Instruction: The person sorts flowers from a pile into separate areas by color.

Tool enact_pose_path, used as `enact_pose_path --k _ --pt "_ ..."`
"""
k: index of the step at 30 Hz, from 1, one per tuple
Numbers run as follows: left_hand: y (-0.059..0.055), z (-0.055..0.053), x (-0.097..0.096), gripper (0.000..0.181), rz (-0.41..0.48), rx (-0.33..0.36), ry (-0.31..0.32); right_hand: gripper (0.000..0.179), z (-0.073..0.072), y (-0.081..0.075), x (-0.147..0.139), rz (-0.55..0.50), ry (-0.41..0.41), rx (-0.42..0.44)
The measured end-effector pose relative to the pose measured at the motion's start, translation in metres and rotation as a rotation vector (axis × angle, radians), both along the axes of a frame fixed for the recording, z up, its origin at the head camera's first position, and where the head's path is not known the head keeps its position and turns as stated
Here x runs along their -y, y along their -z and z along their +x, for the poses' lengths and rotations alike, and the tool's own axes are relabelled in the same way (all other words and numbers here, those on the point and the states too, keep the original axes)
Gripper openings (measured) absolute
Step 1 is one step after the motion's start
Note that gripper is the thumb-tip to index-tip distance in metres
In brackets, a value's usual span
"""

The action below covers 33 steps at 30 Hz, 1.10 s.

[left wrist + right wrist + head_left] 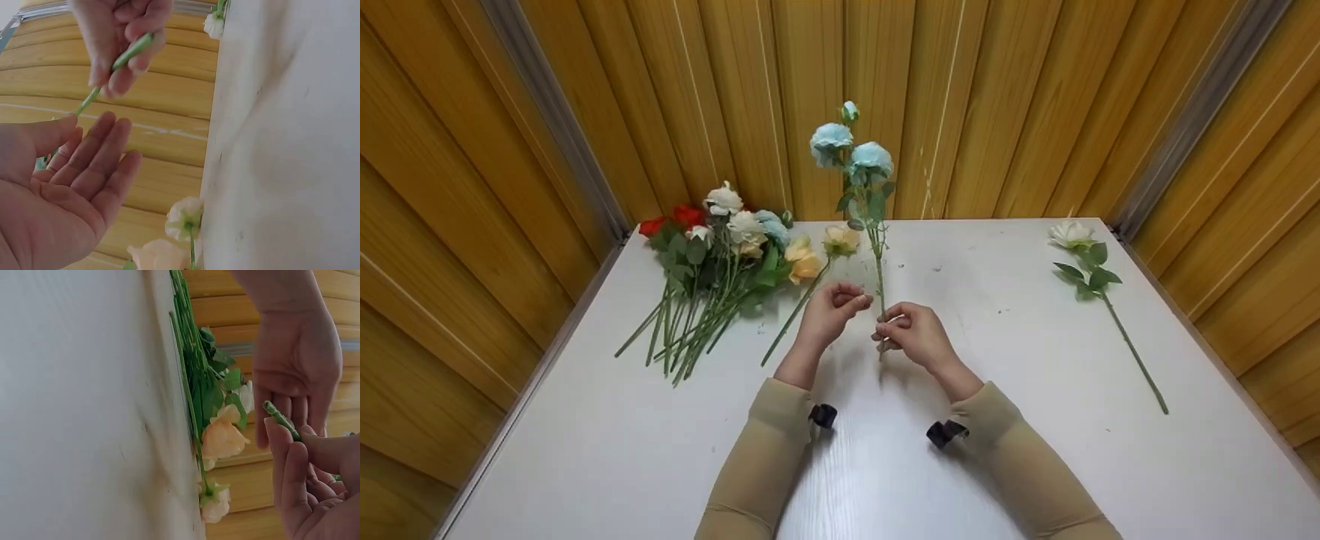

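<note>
One blue flower (877, 206), upright over the desk (622, 450), blooms (872, 157) toward 12 o'clock. Right hand (916, 331) pinches lower stem (880, 279); left hand (829, 313) relaxed just beside. Judged light, springy; hold stem, spare blooms.

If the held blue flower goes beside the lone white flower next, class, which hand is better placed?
Probably the right hand: it pinches the blue flower by its stem and is nearer the lone white flower than the left hand is.
</note>
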<state>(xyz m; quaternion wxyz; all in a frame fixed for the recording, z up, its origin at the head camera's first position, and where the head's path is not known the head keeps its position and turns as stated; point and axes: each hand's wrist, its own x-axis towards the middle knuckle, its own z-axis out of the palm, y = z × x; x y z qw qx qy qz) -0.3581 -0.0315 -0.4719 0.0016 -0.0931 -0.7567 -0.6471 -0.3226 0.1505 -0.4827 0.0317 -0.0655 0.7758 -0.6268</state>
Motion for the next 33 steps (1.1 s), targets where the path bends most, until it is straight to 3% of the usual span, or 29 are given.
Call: enact_pose_path --k 8,12,15,18,22,27,33 --pt "-0.001 -0.015 0.060 0.015 -0.115 -0.095 -0.409 0.015 -0.019 -0.016 -0.051 0.135 0.126 0.033" --pt "0.005 -0.019 0.096 0.027 -0.178 -0.019 -0.523 0.017 -0.025 -0.022 -0.081 0.217 0.188 0.054" --pt "0.014 -0.019 0.118 0.035 -0.301 0.061 -0.587 0.019 -0.026 -0.025 -0.103 0.265 0.225 0.070" --pt "0.022 -0.019 0.131 0.038 -0.456 0.118 -0.626 0.021 -0.026 -0.024 -0.127 0.308 0.244 0.090" --pt "0.031 -0.018 0.140 0.039 -0.573 0.144 -0.634 0.024 -0.024 -0.022 -0.154 0.350 0.259 0.139" --pt "0.033 -0.017 0.144 0.040 -0.641 0.184 -0.638 0.027 -0.021 -0.018 -0.185 0.362 0.268 0.227" --pt "0.032 -0.014 0.146 0.034 -0.654 0.269 -0.647 0.020 -0.017 -0.010 -0.215 0.394 0.245 0.378"
